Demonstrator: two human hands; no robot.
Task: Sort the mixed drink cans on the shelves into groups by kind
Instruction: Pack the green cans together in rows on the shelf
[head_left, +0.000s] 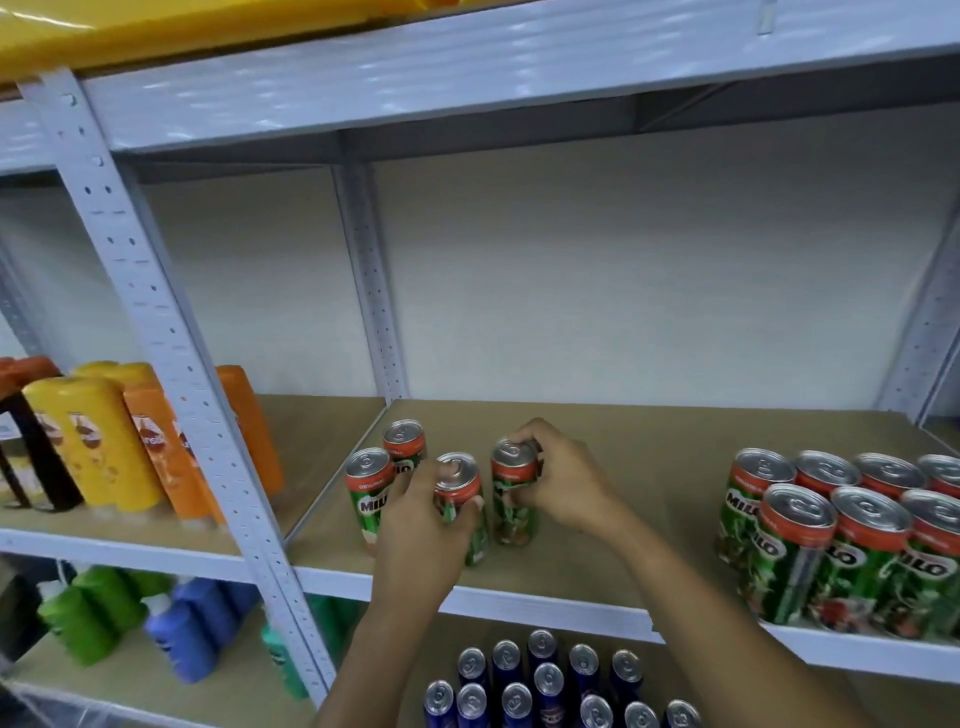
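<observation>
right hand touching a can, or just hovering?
Touching. The head view shows the right hand with fingers curled over the top and side of a Milo can standing on the shelf.

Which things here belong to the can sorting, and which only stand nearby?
For the job:
left hand gripping a Milo can
right hand gripping another Milo can
Milo group at right
blue cans below

Nearby only:
orange and yellow bottles
green and blue bottles
</observation>
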